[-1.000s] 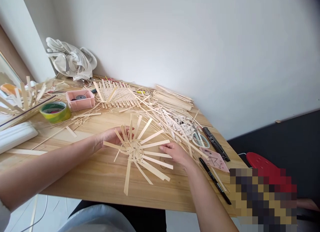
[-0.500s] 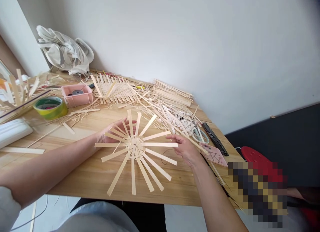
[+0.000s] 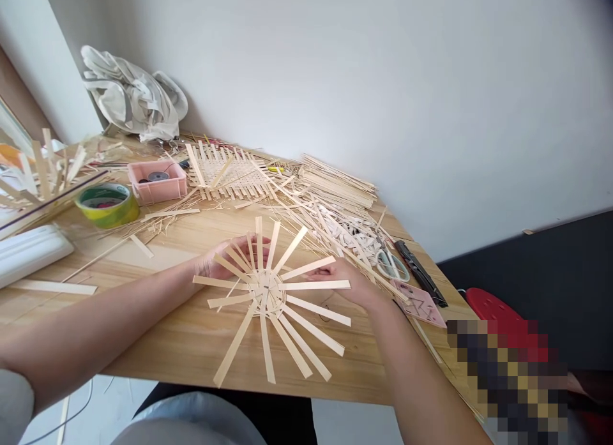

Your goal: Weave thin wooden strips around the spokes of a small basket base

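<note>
The round weaving of pale flat wooden strips (image 3: 267,293), with its strips pointing outward like the rays of a sun, is in front of you, over the near part of the light wooden bench (image 3: 163,349). Your left hand (image 3: 237,252) is behind its upper-left strips; the fingers are bent there, but I cannot tell whether they pinch something. Your right hand (image 3: 345,281) is at its right side, partly behind a long strip; its fingers are bent in close together, and what they pinch, if anything, I cannot tell. To the right of this hand lie the scissors with pale handles (image 3: 391,266) and a flat pink plate (image 3: 420,302). Beyond the weaving there is a rectangular woven panel of pale strips (image 3: 234,175); to its left stand a pink plastic box (image 3: 161,189) and a green-yellow roll of tape (image 3: 115,216).
</note>
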A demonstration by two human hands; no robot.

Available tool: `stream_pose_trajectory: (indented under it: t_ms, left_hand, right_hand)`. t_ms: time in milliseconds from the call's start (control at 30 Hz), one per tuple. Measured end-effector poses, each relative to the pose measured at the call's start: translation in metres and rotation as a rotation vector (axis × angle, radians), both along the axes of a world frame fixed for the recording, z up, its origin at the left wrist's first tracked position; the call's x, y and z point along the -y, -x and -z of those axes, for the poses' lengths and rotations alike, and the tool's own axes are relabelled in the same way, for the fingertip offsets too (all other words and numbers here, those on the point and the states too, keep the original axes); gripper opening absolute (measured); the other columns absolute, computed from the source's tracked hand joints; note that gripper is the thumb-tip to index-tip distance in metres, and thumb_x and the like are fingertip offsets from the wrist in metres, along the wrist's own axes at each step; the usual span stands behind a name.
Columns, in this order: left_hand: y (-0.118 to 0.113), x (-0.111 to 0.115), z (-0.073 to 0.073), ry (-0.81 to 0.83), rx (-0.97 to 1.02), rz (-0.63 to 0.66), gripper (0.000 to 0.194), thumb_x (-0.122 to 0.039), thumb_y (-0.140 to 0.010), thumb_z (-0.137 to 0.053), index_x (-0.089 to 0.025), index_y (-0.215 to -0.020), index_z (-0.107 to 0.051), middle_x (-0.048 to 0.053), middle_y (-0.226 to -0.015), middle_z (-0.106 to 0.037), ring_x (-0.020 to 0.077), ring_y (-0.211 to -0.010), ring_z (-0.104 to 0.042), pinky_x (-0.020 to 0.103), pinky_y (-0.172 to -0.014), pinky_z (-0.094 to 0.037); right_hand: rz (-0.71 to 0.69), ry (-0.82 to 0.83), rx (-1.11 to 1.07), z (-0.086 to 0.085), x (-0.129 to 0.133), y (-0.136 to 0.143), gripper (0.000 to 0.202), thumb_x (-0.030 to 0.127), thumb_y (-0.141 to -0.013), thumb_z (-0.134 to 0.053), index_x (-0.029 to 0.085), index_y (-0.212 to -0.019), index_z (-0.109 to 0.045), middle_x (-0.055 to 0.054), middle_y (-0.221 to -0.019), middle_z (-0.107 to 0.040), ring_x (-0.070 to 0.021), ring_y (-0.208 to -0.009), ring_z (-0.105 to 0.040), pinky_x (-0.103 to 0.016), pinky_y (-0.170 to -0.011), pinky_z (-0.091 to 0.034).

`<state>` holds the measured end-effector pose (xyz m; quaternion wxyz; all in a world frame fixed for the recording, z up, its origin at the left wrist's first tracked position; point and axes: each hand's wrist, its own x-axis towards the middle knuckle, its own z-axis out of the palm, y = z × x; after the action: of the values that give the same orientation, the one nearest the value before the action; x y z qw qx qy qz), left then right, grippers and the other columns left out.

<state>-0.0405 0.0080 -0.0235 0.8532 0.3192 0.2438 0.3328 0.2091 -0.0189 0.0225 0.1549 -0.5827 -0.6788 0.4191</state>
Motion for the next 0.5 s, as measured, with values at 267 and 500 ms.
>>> stream_pose_trajectory:
  t_ms: [267,500]
  left_hand:
    - [-0.001,-0.005,0.004,0.061,0.054,-0.013,0.028,-0.037,-0.077,-0.048,-0.015,-0.092,-0.057,0.009,-0.086,-0.064,0.0213,-0.078,-0.060,0.038,-0.077,-0.041]
    - [0.003,0.000,0.002,0.027,0.032,-0.036,0.032,-0.037,-0.075,-0.051,-0.015,-0.098,-0.057,0.008,-0.086,-0.063,0.0208,-0.077,-0.060,0.036,-0.076,-0.042]
  right_hand:
    - [0.135,0.074,0.119,0.017,-0.006,-0.030,0.017,0.030,-0.060,-0.056,0.015,-0.053,-0.052,0.003,-0.049,-0.046,-0.0085,-0.048,-0.036,-0.023,-0.050,-0.025]
    - [0.169,-0.010,-0.002,0.025,-0.018,0.004,0.024,0.035,-0.055,-0.064,0.014,-0.053,-0.050,0.004,-0.048,-0.043,-0.0088,-0.050,-0.038,-0.023,-0.051,-0.028]
